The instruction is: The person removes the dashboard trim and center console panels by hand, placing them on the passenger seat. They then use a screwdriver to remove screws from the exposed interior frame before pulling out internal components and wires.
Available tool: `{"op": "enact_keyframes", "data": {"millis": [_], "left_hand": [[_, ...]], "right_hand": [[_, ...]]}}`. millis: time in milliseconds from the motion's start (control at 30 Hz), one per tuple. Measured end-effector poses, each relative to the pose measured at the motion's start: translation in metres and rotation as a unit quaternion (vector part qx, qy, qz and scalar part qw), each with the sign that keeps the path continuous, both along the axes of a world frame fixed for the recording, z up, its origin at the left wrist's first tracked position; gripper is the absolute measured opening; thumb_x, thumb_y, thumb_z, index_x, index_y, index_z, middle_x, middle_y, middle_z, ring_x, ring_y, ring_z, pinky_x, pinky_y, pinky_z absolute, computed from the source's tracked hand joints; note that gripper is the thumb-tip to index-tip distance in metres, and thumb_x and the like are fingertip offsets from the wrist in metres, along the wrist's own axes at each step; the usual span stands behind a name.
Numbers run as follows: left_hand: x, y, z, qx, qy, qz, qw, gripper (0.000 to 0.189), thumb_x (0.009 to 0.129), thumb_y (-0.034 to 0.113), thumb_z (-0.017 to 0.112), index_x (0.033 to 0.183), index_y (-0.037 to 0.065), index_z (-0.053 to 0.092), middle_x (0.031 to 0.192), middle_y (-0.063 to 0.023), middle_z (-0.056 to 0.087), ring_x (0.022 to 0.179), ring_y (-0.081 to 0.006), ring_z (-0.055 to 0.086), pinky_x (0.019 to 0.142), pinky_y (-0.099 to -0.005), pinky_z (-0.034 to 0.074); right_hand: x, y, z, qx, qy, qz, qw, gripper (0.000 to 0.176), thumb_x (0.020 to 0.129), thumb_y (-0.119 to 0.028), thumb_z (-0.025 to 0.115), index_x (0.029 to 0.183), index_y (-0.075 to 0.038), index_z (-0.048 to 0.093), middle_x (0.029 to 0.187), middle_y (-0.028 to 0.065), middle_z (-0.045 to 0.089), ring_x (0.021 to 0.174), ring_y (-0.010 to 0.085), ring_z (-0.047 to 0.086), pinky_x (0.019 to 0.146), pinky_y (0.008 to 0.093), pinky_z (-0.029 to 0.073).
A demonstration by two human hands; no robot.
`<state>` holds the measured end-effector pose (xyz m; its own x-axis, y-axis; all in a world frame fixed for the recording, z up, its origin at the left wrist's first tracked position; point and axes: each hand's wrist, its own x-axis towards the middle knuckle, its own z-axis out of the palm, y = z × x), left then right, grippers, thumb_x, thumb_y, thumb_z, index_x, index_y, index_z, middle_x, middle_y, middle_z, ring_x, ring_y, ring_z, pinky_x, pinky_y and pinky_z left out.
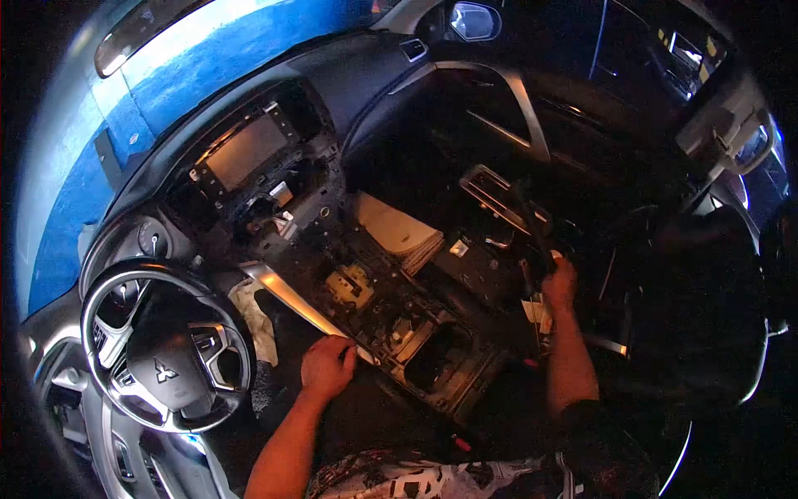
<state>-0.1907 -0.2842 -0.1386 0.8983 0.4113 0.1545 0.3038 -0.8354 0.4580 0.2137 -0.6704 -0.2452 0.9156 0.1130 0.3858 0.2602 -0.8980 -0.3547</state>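
The left hand [327, 368] pinches the silver strip [293, 299] by its near end, apparently to steady it, at eight o'clock of the console [405, 334]; toward three o'clock, the right hand [562, 285] grips a dark bar [534, 218] (purpose unclear).

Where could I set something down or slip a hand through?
The dash top looks bare between screen and vent, though its slope is unclear. A dark gap between pale material and silver trim might admit a hand. Crowded: the console, and the side with papers, panel and right hand.
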Motion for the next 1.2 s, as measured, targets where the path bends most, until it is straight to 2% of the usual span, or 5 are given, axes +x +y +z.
{"op": "enact_keyframes", "data": {"millis": [200,400,600,867,1200], "left_hand": [[-0.004,0.004,-0.010,-0.007,-0.021,-0.001,1.000,0.021,0.090,0.022,0.063,0.103,0.008,0.072,0.102,-0.0118,0.070,0.098,-0.0331,0.066,0.088,-0.0445,0.052],[-0.004,0.003,-0.010,0.002,-0.017,-0.003,1.000,0.021,0.090,0.022,0.063,0.103,0.008,0.072,0.101,-0.0117,0.069,0.097,-0.0328,0.065,0.087,-0.0442,0.052],[-0.002,0.002,-0.009,0.005,-0.025,-0.005,1.000,0.021,0.089,0.021,0.063,0.102,0.007,0.071,0.101,-0.0118,0.069,0.097,-0.0327,0.066,0.086,-0.0436,0.052],[-0.004,0.003,-0.010,-0.001,-0.031,-0.008,0.999,0.021,0.090,0.022,0.063,0.101,0.007,0.072,0.100,-0.0127,0.069,0.095,-0.0338,0.066,0.085,-0.0439,0.052],[-0.003,0.002,-0.006,-0.011,-0.038,-0.004,0.999,0.018,0.089,0.019,0.065,0.100,0.006,0.071,0.099,-0.0141,0.069,0.095,-0.0354,0.066,0.083,-0.0445,0.053]], "right_hand": [[-0.071,0.025,0.068,0.044,0.240,-0.113,0.963,0.052,0.079,-0.014,0.072,0.124,0.006,0.056,0.117,0.0263,0.063,0.114,0.0426,0.060,0.100,0.0497,0.048],[-0.069,0.013,0.047,-0.257,0.384,0.000,0.887,0.058,0.082,-0.039,0.073,0.117,0.006,0.064,0.114,0.0241,0.067,0.106,0.0369,0.067,0.089,0.0469,0.054],[-0.060,0.030,0.041,-0.155,0.288,-0.047,0.944,0.066,0.084,-0.052,0.068,0.111,0.008,0.065,0.111,0.0238,0.068,0.105,0.0372,0.067,0.087,0.0471,0.055],[-0.064,0.012,0.006,-0.116,0.209,-0.088,0.967,0.092,0.086,-0.042,0.070,0.141,0.017,0.026,0.119,0.0331,0.060,0.102,0.0424,0.066,0.086,0.0489,0.055],[-0.075,0.027,0.070,-0.209,0.132,-0.015,0.969,0.078,0.084,-0.036,0.071,0.149,-0.010,0.036,0.149,0.0278,0.035,0.111,0.0432,0.062,0.092,0.0489,0.052]]}}
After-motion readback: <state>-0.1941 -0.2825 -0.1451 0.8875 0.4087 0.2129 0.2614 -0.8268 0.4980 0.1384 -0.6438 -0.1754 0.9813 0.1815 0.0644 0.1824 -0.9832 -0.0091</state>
